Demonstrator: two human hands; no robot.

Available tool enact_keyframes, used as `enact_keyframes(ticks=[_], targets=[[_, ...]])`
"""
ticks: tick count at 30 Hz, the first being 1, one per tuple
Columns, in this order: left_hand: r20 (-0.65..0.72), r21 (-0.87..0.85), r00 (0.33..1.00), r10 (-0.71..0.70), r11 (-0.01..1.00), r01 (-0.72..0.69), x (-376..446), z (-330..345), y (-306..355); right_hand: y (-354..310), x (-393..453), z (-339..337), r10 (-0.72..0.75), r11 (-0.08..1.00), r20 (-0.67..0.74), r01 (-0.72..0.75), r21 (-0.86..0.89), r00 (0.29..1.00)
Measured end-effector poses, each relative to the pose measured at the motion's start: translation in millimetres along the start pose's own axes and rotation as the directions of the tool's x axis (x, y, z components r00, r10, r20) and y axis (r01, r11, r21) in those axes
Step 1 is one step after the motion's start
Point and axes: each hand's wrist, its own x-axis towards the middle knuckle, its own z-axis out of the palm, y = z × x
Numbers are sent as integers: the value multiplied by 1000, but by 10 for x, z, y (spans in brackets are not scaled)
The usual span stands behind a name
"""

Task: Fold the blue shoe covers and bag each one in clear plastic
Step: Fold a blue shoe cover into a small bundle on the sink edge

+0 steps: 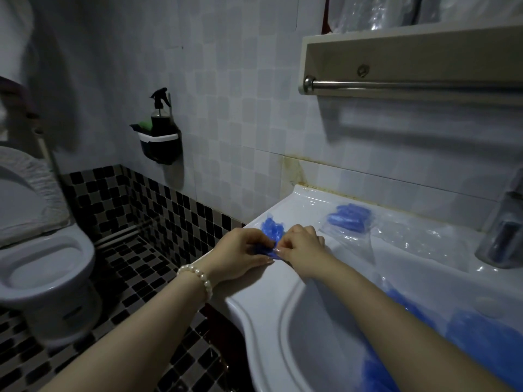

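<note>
I am bringing my left hand (240, 254) and right hand (301, 246) together on the sink rim (263, 295), both pinching one blue shoe cover (271, 251); pressing each crease flat should be keeping the fold tight. Farther right, bagged covers (348, 217) are lying on clear plastic.

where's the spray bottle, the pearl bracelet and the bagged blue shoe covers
spray bottle (162, 118), head view, on its dark body in the wall holder
pearl bracelet (201, 277), head view, on the beads at the left wrist
bagged blue shoe covers (348, 217), head view, on the blue bundle inside the clear plastic
</note>
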Motion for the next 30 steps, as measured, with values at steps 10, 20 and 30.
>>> enact_keyframes(ticks=[10,20,30], targets=[[-40,199,995,92,976,-83,-51,-27,83,-85,15,-61,157,982,109,-144,-121,981],[-37,237,999,39,971,-29,-14,4,91,342,7,123,-143,970,-199,178,167,969],[-114,260,993,25,966,6,7,-5,56,224,58,313,-20,999,-449,37,29,894]])
